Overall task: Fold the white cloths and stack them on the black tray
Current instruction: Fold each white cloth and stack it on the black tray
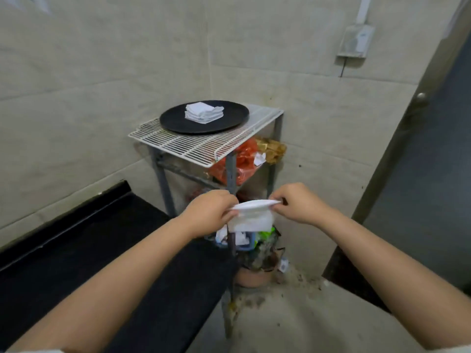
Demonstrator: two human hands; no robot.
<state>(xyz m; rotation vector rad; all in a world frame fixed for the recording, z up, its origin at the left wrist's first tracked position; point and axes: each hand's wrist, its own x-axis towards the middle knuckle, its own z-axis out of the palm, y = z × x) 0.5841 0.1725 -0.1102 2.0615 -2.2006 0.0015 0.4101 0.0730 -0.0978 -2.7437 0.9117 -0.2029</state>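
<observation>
A round black tray (175,121) sits on a white wire shelf. On it lies a small stack of folded white cloths (203,112). In front of the shelf, in mid-air, I hold one white cloth (252,215) stretched between both hands. My left hand (209,212) pinches its left top corner and my right hand (298,202) pinches its right top corner. The cloth hangs down folded below its top edge.
The white wire shelf (193,146) tops a grey metal rack with red bags (242,164) on a lower level. A black counter (102,250) runs along the left. Clutter and a clay pot (253,276) stand on the floor. A dark door (428,187) is at right.
</observation>
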